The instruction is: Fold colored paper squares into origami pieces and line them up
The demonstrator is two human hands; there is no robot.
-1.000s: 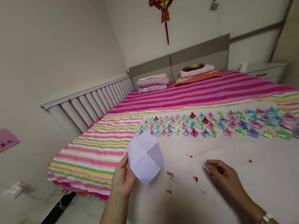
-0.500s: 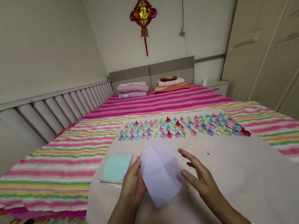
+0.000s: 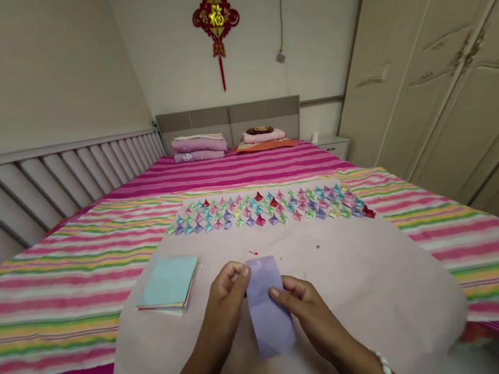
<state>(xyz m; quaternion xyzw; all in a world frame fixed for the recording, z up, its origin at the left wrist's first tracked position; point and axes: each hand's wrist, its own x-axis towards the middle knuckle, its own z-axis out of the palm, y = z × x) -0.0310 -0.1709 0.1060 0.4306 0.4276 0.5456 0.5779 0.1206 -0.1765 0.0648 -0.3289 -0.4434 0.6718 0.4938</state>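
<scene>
A purple sheet of origami paper (image 3: 271,325), folded into a tall rectangle, is held up between my two hands. My left hand (image 3: 227,294) pinches its upper left edge between thumb and fingers. On the right edge, my right hand (image 3: 304,302) grips it with the thumb in front and the fingers behind. To the left, a stack of square paper (image 3: 170,282) with a light blue sheet on top lies on the large pale sheet (image 3: 365,294). Several rows of small folded paper pieces (image 3: 260,218) in many colours line the far part of that sheet.
The pale sheet lies on a bed with a striped cover (image 3: 52,293). Tiny red scraps (image 3: 253,253) lie beyond my hands. Folded bedding (image 3: 199,147) sits by the headboard (image 3: 262,111). A metal railing (image 3: 69,180) runs along the left, and a wardrobe (image 3: 430,95) stands at right.
The purple paper went from an opened, creased sheet to a folded rectangle. My right hand, apart from it before, has closed on its right edge. The view has shifted to the right.
</scene>
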